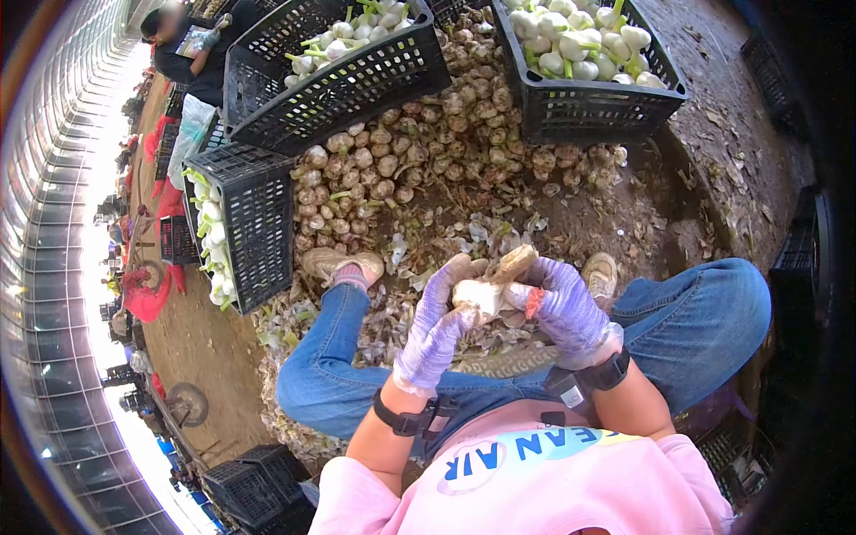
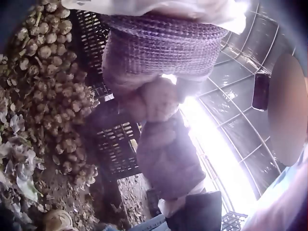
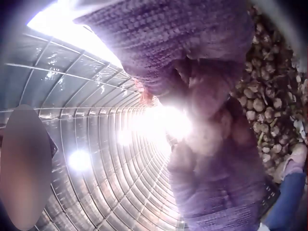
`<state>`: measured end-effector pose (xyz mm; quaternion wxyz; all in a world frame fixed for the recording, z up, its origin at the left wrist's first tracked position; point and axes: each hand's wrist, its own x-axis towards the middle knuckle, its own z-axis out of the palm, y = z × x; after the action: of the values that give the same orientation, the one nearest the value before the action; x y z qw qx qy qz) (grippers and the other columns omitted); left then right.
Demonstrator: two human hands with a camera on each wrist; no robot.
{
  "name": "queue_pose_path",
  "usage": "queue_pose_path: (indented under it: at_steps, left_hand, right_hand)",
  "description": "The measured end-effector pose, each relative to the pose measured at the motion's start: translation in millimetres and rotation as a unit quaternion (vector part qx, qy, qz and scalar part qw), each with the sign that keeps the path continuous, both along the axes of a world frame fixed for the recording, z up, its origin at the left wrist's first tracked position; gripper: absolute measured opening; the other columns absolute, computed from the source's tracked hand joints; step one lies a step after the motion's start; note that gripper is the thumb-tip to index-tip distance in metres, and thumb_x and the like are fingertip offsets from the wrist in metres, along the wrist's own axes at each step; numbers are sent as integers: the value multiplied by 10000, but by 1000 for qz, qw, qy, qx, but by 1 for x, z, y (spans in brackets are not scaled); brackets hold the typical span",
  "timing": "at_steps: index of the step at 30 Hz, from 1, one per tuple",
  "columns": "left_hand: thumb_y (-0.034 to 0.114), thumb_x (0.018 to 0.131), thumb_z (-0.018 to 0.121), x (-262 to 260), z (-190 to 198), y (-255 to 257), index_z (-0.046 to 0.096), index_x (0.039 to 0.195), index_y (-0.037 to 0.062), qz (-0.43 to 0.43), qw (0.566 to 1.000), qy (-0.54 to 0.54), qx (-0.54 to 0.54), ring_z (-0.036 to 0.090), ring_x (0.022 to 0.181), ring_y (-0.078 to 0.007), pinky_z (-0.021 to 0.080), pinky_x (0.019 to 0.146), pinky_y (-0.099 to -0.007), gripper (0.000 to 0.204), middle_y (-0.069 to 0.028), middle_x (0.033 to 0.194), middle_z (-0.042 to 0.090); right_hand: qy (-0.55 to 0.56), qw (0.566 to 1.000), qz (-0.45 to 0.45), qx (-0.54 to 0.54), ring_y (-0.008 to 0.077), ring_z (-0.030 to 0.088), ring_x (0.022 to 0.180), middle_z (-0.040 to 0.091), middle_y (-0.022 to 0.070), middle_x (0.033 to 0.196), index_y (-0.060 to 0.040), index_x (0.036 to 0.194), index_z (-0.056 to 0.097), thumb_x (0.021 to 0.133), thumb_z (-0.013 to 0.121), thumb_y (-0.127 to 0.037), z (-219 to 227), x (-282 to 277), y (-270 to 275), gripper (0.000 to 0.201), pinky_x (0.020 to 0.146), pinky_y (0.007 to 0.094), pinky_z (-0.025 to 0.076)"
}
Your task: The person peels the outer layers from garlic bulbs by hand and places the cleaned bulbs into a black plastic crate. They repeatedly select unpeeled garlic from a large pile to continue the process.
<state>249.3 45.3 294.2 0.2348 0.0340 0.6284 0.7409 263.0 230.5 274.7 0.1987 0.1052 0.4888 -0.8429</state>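
In the head view a whitish garlic bulb (image 1: 480, 298) is held between two hands in purple knit gloves, over the lap. The left hand (image 1: 433, 326) grips it from the left, its fingers bent round the far side. From the right, the right hand (image 1: 575, 312) pinches the bulb with curled, soil-stained fingers; an orange-red band (image 1: 534, 302) circles one digit. Both wrist views show the bulb (image 2: 161, 98) up close, partly covered by fingers and dim against glare. Peeled skins (image 1: 401, 263) litter the ground below the hands.
A heap of unpeeled garlic (image 1: 383, 160) lies ahead. Black crates with white bulbs stand around it: one at back left (image 1: 357, 89), one at back right (image 1: 597, 111), one at left (image 1: 259, 218). Another person (image 1: 192, 53) sits at far left. Jeans-clad legs (image 1: 334, 357) flank the skins.
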Motion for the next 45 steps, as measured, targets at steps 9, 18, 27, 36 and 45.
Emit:
queue_pose_path:
  at_steps: [9, 18, 27, 36, 45]
  left_hand:
    - [409, 824, 594, -5, 1, 4, 410, 1277, 78, 18, 999, -32, 6, 570, 943, -242, 493, 746, -329, 591, -142, 1227, 486]
    - [530, 840, 531, 7, -11, 32, 402, 1277, 106, 113, 972, 178, -105, 578, 612, -162, 460, 439, -230, 622, -87, 920, 596]
    - [597, 840, 472, -10, 2, 9, 410, 1282, 78, 9, 985, -104, -135, 592, 743, -123, 463, 519, -213, 685, -48, 960, 594]
    - [310, 881, 569, -8, -10, 10, 446, 1200, 89, 121, 962, -173, 171, 597, 875, -188, 516, 718, -317, 406, -93, 1063, 572]
    - [271, 826, 648, -13, -12, 1, 533, 1109, 23, 143, 958, -149, 197, 572, 981, -213, 505, 855, -363, 394, -128, 1113, 554]
  right_hand:
    - [-16, 994, -8, -105, 108, 572, 871, 619, 48, 1006, 3, 1093, 563, 795, 662, -111, 8, 2, -4, 334, 766, 247, 473]
    - [20, 999, -37, -33, 99, 562, 862, 621, 47, 987, 5, 1049, 577, 806, 642, -138, -27, 7, -11, 290, 758, 245, 464]
    - [29, 1000, -6, -9, 105, 555, 833, 600, 43, 939, -30, 1141, 526, 842, 599, -141, -10, 3, -10, 327, 724, 263, 463]
    - [-46, 935, -96, -339, 184, 602, 882, 609, 95, 1001, -15, 1101, 521, 828, 602, -187, -2, 7, -13, 333, 736, 307, 488]
    - [-12, 932, -189, -308, 226, 591, 946, 582, 111, 1030, -66, 1084, 469, 838, 595, -195, -23, -2, -4, 305, 818, 353, 487]
